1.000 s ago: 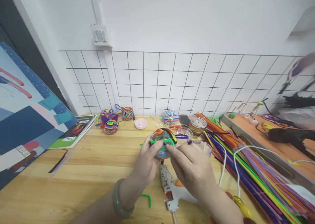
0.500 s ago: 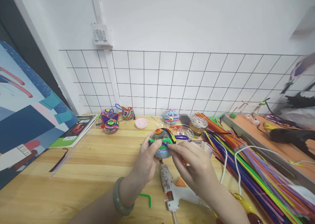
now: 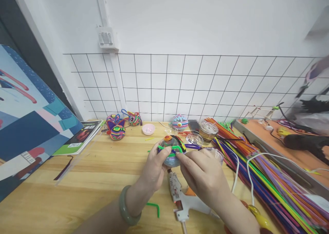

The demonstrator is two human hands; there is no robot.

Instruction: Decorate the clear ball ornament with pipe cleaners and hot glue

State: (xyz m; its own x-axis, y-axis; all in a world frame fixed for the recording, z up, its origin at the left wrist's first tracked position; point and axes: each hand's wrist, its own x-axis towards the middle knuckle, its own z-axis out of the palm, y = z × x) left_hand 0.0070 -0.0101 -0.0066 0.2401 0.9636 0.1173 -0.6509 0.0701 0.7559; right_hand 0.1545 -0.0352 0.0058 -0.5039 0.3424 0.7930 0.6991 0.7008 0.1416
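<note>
My left hand [image 3: 153,165] is wrapped round a clear ball [image 3: 171,162] partly covered in coloured pipe cleaners. Its lower part is wound in light blue, an orange and red coil sits on top, and a band of black, yellow and red runs down the right side. A bent green pipe cleaner [image 3: 177,147] crosses the front, with a dark purple one beside it. The left thumb presses on these strands. My right hand [image 3: 205,172] is closed, its fingertips pinching at the strands on the ball's right side; the exact grip is partly hidden. Below lies a white glue gun [image 3: 191,202].
A cut green pipe cleaner [image 3: 158,210] lies near the front. At the back stand finished coloured ornaments [image 3: 117,132], a pink bowl [image 3: 148,129], clear dishes [image 3: 194,139] and a round container [image 3: 208,132]. Bundled pipe cleaners [image 3: 272,189] and a white cable [image 3: 248,174] fill the right side.
My right fingers have curled in more against the front of the ball. The ball sits slightly lower in view, and the camera view has shifted a little.
</note>
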